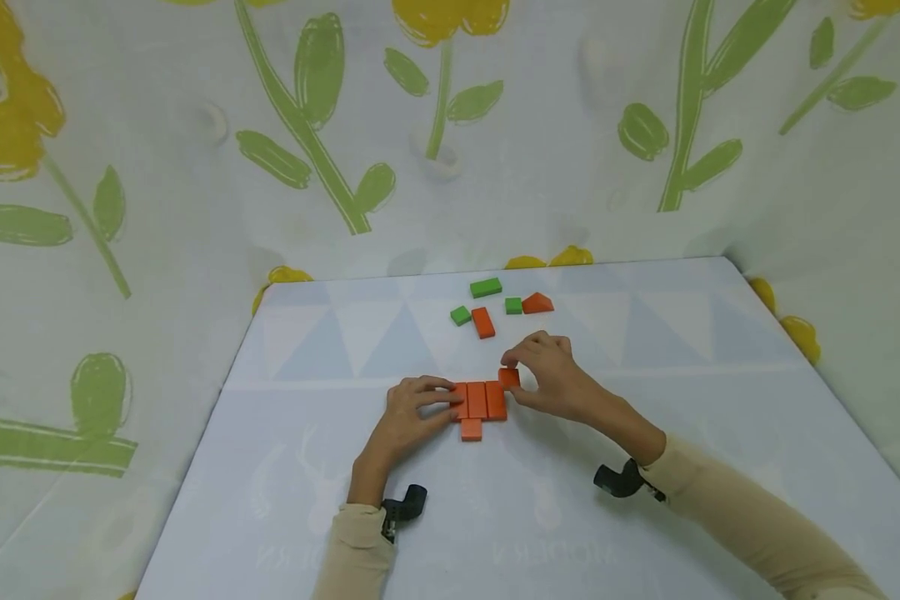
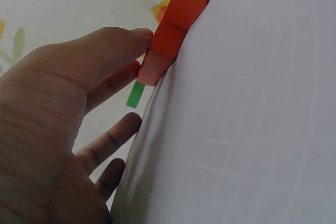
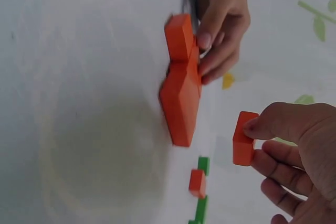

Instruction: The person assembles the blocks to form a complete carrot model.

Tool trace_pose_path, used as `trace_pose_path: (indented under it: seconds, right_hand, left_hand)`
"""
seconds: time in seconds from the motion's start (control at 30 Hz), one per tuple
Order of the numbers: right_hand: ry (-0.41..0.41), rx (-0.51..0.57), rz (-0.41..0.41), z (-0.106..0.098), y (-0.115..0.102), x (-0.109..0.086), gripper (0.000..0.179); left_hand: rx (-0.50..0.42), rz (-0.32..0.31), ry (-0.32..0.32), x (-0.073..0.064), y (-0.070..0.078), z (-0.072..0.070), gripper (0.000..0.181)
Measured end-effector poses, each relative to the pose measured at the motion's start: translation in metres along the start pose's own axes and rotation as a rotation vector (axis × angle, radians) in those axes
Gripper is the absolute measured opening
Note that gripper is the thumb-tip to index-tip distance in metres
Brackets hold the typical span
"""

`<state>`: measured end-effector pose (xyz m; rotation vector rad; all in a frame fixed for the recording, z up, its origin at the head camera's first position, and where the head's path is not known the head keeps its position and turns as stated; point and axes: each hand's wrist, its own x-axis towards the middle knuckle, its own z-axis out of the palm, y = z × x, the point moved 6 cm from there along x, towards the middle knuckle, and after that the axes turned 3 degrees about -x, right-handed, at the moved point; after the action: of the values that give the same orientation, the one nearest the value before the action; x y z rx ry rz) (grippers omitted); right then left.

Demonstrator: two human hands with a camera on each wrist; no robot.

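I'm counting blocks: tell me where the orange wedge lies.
In the head view the orange wedge lies on the table at the far right of the loose group, beside a small green block, beyond the right hand.

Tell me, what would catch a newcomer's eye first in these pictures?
Probably the row of orange blocks in the middle of the pale table, with the left hand touching its left end. The right hand pinches a small orange block at the row's right corner. Behind lie loose green and orange pieces.
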<state>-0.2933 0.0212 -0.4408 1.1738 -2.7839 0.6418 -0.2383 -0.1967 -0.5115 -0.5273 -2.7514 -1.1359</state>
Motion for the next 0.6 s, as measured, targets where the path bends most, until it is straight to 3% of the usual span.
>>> trace_pose_path:
  seconds: [0.37,0.6]
  right_hand:
    - [-0.032,-0.003,-0.064,0.014,-0.023,-0.011,0.038]
    - [-0.021,-0.034,-0.131,0.024,-0.034,-0.020,0.038]
  left_hand:
    - [0.016,0.017,0.012,0.001,-0.001,-0.001,0.023]
    - [0.019,0.068,0.040,0.000,0.001,-0.001,0.023]
